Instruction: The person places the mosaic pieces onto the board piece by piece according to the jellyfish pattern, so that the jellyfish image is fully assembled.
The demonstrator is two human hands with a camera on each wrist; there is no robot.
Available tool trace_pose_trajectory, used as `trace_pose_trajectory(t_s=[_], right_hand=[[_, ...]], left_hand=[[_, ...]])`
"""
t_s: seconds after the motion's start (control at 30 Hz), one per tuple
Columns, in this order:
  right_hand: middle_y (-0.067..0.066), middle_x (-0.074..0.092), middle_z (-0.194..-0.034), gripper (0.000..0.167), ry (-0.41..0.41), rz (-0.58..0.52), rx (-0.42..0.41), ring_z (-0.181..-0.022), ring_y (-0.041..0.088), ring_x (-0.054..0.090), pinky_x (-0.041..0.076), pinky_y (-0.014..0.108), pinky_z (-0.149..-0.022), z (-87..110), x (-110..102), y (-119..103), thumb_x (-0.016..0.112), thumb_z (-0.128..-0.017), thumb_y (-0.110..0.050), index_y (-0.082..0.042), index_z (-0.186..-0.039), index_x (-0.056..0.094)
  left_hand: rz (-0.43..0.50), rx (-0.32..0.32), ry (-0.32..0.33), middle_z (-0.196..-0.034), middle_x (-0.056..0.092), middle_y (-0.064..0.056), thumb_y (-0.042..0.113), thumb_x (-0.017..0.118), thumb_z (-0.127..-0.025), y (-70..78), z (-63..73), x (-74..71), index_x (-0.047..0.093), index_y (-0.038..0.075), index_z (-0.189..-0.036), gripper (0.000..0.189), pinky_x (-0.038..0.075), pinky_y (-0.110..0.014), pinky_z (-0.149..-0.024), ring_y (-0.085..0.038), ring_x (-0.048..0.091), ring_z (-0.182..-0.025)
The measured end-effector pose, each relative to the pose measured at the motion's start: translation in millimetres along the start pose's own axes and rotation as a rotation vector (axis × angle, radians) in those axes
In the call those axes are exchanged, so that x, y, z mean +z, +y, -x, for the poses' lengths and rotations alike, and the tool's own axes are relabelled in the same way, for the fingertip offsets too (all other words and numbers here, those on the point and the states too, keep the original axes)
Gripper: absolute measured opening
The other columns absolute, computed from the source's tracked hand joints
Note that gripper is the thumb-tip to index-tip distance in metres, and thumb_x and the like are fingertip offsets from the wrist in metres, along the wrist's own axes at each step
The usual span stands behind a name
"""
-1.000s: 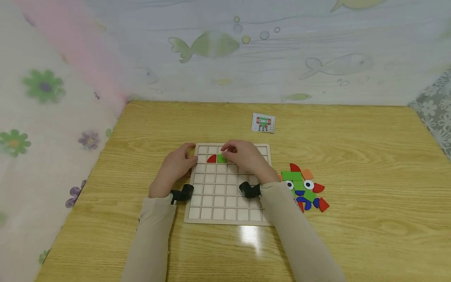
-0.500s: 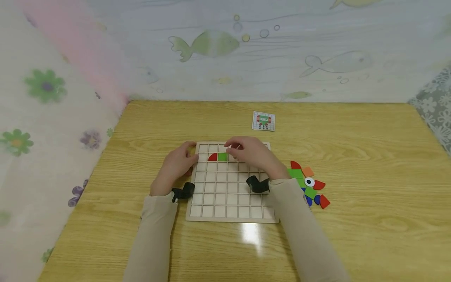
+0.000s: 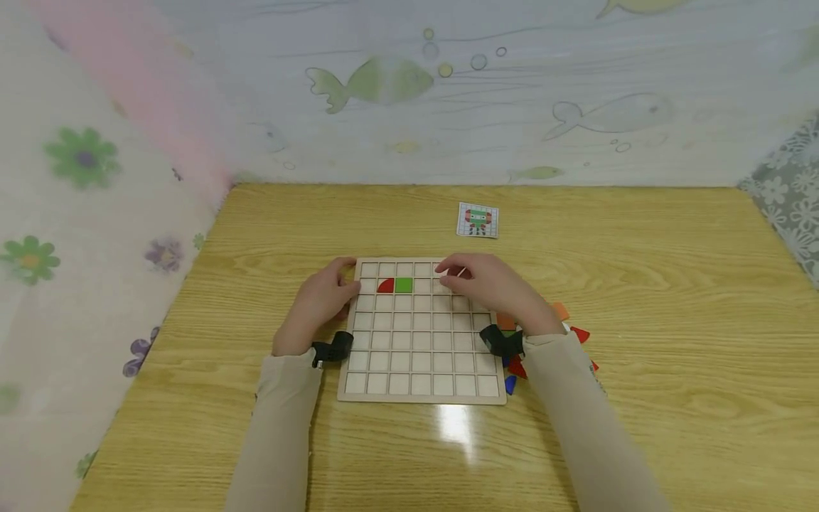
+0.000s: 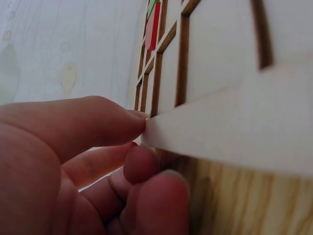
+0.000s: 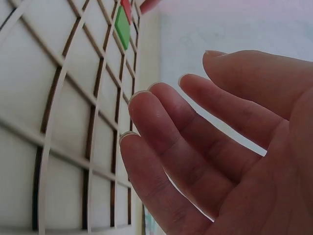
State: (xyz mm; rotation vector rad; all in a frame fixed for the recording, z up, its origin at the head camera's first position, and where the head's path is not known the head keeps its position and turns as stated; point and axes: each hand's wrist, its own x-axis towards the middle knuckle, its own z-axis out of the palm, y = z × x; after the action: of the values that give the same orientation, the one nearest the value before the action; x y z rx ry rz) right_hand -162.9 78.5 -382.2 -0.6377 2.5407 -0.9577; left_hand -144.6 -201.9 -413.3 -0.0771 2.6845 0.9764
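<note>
A pale wooden grid board (image 3: 400, 363) lies on the table. In its second row from the far edge, a red quarter-circle tile (image 3: 387, 286) sits beside a green square tile (image 3: 404, 285). My left hand (image 3: 320, 299) holds the board's left edge; the left wrist view shows the thumb (image 4: 105, 120) against the rim and curled fingers (image 4: 164, 198) at its side and below. Over the board's far right part hovers my right hand (image 3: 493, 288). Its fingers (image 5: 156, 122) are loosely bent and apart from the thumb, with nothing between them.
Loose coloured tiles lie right of the board, partly hidden by my right forearm: an orange one (image 3: 560, 311), a red one (image 3: 579, 335) and a blue one (image 3: 510, 385) show. A small pattern card (image 3: 478, 220) lies beyond the board. A wall (image 3: 384, 142) stands behind the table.
My right hand has let go of the green square tile and moved to the right across the board. My left hand stays at the left edge.
</note>
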Motion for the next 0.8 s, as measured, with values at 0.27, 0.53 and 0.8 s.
trace_pose_trajectory(t_s=[0.27, 0.53, 0.8], right_hand=[[-0.005, 0.059, -0.095, 0.03, -0.007, 0.053, 0.018, -0.084, 0.014, 0.053, 0.043, 0.033, -0.075, 23.0, -13, 15, 0.052, -0.089, -0.034, -0.018, -0.113, 0.06], [-0.001, 0.06, -0.096, 0.03, 0.019, 0.063, 0.04, -0.086, 0.016, 0.054, 0.043, 0.036, -0.076, 39.3, -22, 34, 0.053, -0.089, -0.03, -0.015, -0.114, 0.06], [0.0, 0.059, -0.095, 0.028, 0.028, 0.095, 0.073, -0.082, 0.017, 0.052, 0.042, 0.034, -0.073, 45.7, -28, 55, 0.056, -0.088, -0.028, -0.016, -0.113, 0.06]], left_hand=[[0.006, 0.001, -0.008, -0.079, 0.059, -0.003, 0.026, 0.05, -0.089, 1.5, 0.3, -0.3, 0.034, 0.017, -0.136, 0.051, 0.044, -0.03, -0.054, -0.016, 0.057, -0.052], [-0.005, 0.004, -0.001, -0.078, 0.06, -0.003, 0.027, 0.05, -0.089, -1.7, 1.1, -1.7, 0.034, 0.017, -0.136, 0.05, 0.043, -0.03, -0.054, -0.016, 0.056, -0.052], [0.005, 0.007, -0.002, -0.08, 0.059, -0.003, 0.028, 0.05, -0.089, -2.0, -0.3, -0.6, 0.035, 0.019, -0.136, 0.05, 0.044, -0.03, -0.055, -0.016, 0.056, -0.052]])
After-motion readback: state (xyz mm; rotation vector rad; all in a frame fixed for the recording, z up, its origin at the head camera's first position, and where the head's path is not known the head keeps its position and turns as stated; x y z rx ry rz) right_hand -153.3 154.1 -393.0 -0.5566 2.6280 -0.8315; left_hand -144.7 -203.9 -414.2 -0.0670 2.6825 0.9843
